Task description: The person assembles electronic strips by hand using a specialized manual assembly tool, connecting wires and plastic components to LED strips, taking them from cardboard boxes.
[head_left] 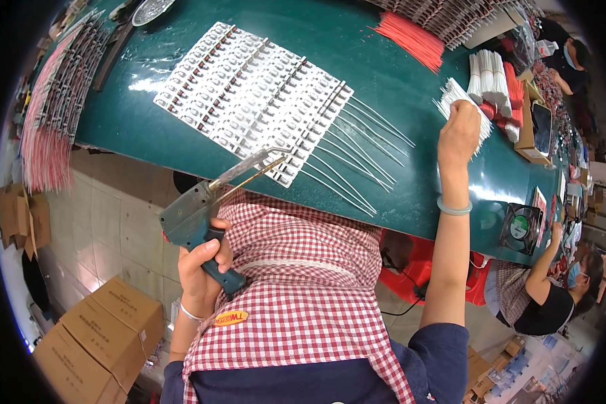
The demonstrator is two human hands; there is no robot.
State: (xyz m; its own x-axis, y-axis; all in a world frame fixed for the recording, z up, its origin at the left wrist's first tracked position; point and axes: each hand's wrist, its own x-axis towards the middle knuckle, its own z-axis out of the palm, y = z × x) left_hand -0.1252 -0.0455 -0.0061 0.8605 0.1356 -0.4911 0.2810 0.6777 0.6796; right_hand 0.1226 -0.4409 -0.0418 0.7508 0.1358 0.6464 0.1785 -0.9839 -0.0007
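My left hand is closed around the grip of a dark green soldering gun. Its metal tip and a thin feed tube reach over the near corner of a white panel of small parts lying on the table. Several white wires stick out from the panel's right edge. Over at the right, my right hand has its fingers pinched together on a pile of cut white wires. Whether a single wire is between the fingertips is hidden.
The green table also holds red wires, bundled white wires, a cardboard box and a small black fan. Finished-looking panels with red wires hang at the left edge. Cartons stand on the floor. Co-workers sit at right.
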